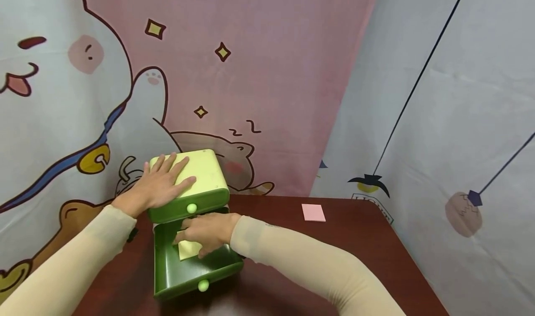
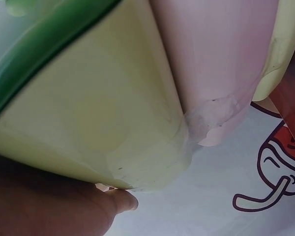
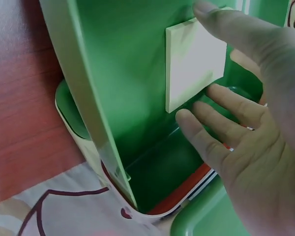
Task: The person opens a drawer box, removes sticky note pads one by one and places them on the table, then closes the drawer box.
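My left hand [image 1: 156, 190] rests on the pale yellow top of a small drawer box [image 1: 205, 167], fingers spread. Below the box's shut upper green drawer [image 1: 217, 201], the lower green drawer [image 1: 171, 272] is pulled out. Inside it lies a pale yellow sticky note pad [image 1: 190, 251]. My right hand [image 1: 211, 232] reaches into this drawer over the pad. In the right wrist view, the thumb and loosely bent fingers [image 3: 189, 123] are on two sides of the pad [image 3: 196, 64], without a visible pinch. The left wrist view shows a thumb [image 2: 123, 200] against the box's yellow side.
A pink sticky note pad [image 1: 313, 212] lies on the dark red-brown table [image 1: 355, 251], to the right of the box. Behind the table hangs a pink and white cartoon cloth [image 1: 271, 74]. The lower drawer has a round light green knob [image 1: 203, 285].
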Demonstrator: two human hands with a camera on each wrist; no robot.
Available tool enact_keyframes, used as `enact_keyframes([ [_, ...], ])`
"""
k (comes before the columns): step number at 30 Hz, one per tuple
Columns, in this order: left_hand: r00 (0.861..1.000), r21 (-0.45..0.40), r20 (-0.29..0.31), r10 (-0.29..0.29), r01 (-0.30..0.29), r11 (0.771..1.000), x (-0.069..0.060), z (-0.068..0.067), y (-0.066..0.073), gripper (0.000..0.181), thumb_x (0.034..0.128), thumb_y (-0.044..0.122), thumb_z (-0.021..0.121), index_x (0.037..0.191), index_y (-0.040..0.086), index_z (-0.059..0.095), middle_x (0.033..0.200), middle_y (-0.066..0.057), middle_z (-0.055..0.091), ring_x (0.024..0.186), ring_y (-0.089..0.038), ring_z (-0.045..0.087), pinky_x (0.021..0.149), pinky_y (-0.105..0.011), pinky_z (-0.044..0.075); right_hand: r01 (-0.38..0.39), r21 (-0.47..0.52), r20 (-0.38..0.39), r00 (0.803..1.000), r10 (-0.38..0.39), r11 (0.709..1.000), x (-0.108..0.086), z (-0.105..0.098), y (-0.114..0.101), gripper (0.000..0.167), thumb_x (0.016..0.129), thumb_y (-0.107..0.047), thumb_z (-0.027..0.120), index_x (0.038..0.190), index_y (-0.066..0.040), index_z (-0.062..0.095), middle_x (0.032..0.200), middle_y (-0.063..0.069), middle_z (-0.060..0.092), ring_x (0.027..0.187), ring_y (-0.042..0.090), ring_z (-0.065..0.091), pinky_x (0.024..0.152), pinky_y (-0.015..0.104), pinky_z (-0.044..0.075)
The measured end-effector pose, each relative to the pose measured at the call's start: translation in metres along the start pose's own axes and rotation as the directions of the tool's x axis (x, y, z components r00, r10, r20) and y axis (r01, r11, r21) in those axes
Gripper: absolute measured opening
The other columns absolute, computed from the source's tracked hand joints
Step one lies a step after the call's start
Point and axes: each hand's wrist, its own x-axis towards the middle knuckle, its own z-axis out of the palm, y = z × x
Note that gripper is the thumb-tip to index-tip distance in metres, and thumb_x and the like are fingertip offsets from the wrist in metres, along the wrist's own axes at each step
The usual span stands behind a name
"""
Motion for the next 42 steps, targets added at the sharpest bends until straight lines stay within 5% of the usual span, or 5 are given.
enact_keyframes([
  [10, 1.0, 0.005, -0.006, 0.0, 0.0, 1.0, 0.0, 0.0, 0.001, 0.096, 0.1183, 0.079, 0.033, 0.189, 0.016, 0.016, 0.194, -0.034, 0.001, 0.177, -0.067, -0.002, 0.135, -0.092, -0.006, -0.031, -0.145, 0.003, 0.999, 0.032, 0.989, 0.004, 0.001, -0.007, 0.081, 0.102, -0.05, 0.091, 0.174, -0.047, 0.053, 0.164, -0.011, 0.062, 0.14, 0.007, 0.07, 0.117, 0.02, 0.059],
  [22, 1.0, 0.011, -0.018, -0.001, 0.001, 1.0, -0.001, -0.001, 0.0, 0.096, 0.1182, 0.079, 0.034, 0.189, 0.016, 0.019, 0.194, -0.034, 0.004, 0.177, -0.067, -0.001, 0.135, -0.093, -0.004, -0.018, -0.156, 0.003, 1.0, 0.019, 0.988, 0.005, 0.002, -0.012, 0.084, 0.104, -0.051, 0.089, 0.177, -0.05, 0.047, 0.164, -0.008, 0.06, 0.154, 0.013, 0.061, 0.127, 0.023, 0.052],
  [30, 1.0, 0.015, -0.02, -0.005, 0.005, 1.0, 0.0, 0.003, -0.001, 0.096, 0.1181, 0.079, 0.033, 0.189, 0.017, 0.018, 0.194, -0.033, 0.003, 0.178, -0.066, -0.001, 0.136, -0.092, -0.005, -0.019, -0.165, -0.033, 0.999, 0.014, 0.986, 0.003, 0.004, -0.015, 0.08, 0.103, -0.05, 0.09, 0.173, -0.052, 0.051, 0.162, -0.007, 0.056, 0.136, 0.015, 0.066, 0.107, 0.02, 0.061],
  [42, 1.0, 0.018, -0.018, -0.003, 0.004, 1.0, 0.0, 0.003, -0.001, 0.096, 0.1181, 0.08, 0.032, 0.19, 0.017, 0.017, 0.194, -0.033, 0.002, 0.178, -0.065, -0.002, 0.136, -0.092, -0.005, 0.047, -0.175, -0.158, 0.985, -0.076, 0.983, -0.007, 0.012, -0.012, 0.07, 0.103, -0.049, 0.091, 0.159, -0.034, 0.052, 0.155, -0.002, 0.058, 0.108, 0.013, 0.071, 0.093, 0.015, 0.061],
])
